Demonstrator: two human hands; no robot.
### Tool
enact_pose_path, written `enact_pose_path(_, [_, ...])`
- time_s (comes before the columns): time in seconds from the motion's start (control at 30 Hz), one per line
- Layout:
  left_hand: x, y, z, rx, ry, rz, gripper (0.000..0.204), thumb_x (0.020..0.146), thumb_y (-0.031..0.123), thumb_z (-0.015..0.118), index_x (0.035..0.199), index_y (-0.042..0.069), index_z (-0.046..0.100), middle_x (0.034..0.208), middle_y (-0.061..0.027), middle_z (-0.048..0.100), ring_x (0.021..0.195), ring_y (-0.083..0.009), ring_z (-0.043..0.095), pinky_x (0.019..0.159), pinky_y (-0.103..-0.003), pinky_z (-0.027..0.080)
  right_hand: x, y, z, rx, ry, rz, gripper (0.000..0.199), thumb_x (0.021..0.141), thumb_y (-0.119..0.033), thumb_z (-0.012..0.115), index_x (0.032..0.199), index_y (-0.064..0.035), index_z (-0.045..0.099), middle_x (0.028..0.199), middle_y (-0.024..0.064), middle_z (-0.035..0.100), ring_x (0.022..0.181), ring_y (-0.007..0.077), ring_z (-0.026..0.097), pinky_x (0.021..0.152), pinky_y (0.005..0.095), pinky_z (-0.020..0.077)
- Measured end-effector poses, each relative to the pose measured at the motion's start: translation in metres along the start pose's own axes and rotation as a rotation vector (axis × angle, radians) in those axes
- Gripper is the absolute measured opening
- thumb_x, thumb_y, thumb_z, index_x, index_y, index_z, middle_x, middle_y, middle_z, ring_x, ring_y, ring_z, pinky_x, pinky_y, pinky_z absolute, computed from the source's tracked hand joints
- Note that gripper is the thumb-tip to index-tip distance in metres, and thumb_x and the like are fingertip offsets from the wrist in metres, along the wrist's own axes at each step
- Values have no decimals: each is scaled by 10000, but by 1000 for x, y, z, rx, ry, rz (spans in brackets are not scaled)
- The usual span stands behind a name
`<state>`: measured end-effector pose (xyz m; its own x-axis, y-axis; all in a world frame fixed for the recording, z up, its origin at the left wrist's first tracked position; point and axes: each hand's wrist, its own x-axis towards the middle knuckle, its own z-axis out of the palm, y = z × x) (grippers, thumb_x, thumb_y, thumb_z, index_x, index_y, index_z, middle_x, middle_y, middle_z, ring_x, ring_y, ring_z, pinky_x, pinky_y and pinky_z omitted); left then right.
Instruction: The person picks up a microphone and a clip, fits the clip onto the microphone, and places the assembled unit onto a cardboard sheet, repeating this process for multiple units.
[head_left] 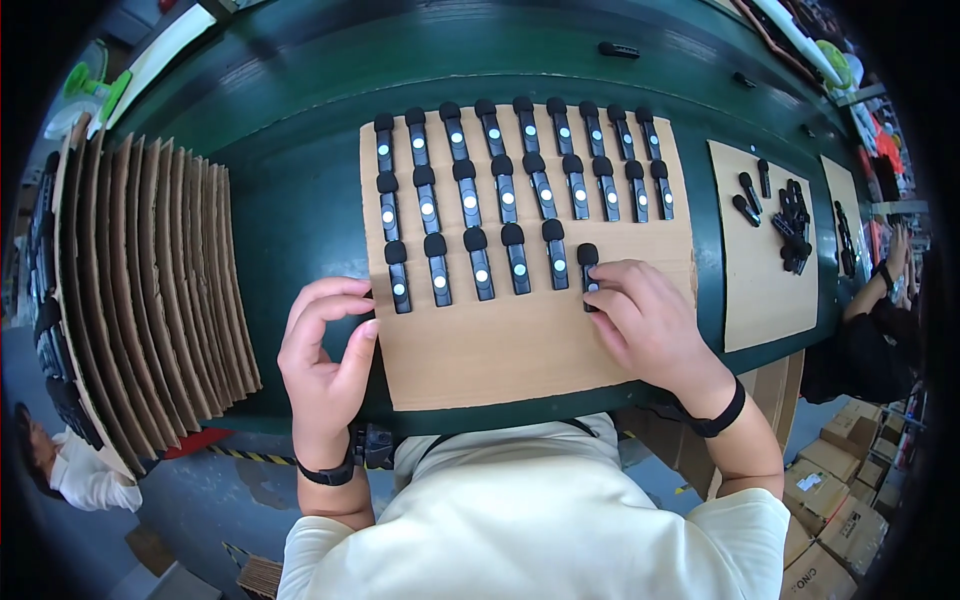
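Note:
A flat sheet of brown cardboard (480,362) lies before me, with small black wireless microphones (507,190) set out on it in three rows. Each has a foam top and a pale round dot. At the right end of the nearest row, my right hand (648,318) pinches another microphone (588,262) between thumb and fingers, its foam top pointing away from me. My left hand (328,345) is at the sheet's left edge, fingers curved and thumb apart. A small dark spot shows by its fingertips; I cannot tell what it is.
Upright cardboard sheets (165,300) stand packed at the left of the green table (290,200). On the right, another cardboard sheet (770,305) carries a loose heap of microphones (793,228). Far back lies a single black microphone (619,49). Cartons (830,470) sit on the floor at right.

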<state>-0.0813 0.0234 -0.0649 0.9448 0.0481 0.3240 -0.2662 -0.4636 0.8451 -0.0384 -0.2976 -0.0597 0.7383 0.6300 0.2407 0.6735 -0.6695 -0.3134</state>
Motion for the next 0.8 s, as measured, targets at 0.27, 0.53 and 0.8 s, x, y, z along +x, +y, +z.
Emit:
enact_pose_path(0.27, [3, -3, -1, -19, 16, -19, 148, 780, -52, 660, 918, -9, 625, 1047, -130, 640, 979, -237, 599, 897, -329, 454, 11, 8, -3, 11, -19, 33, 280, 739, -19, 704, 999, -50, 606, 1119, 120, 591, 974, 298, 609, 811, 378, 511])
enact_pose_path(0.53, [5, -8, -5, -22, 49, -42, 133, 789, -52, 649, 912, -9, 624, 1045, -130, 639, 983, -237, 598, 900, -333, 454, 55, 50, -62, 74, -36, 42, 290, 794, -22, 681, 1068, -45, 587, 1137, 112, 585, 991, 298, 602, 821, 359, 508])
enact_pose_path(0.8, [7, -13, -8, -39, 107, -90, 112, 803, -56, 633, 904, -7, 622, 1029, -131, 640, 975, -232, 597, 893, -333, 459, 164, 146, -72, -129, -182, 138, 253, 826, -68, 668, 1062, -31, 583, 1065, 124, 602, 1010, 288, 603, 840, 378, 505])
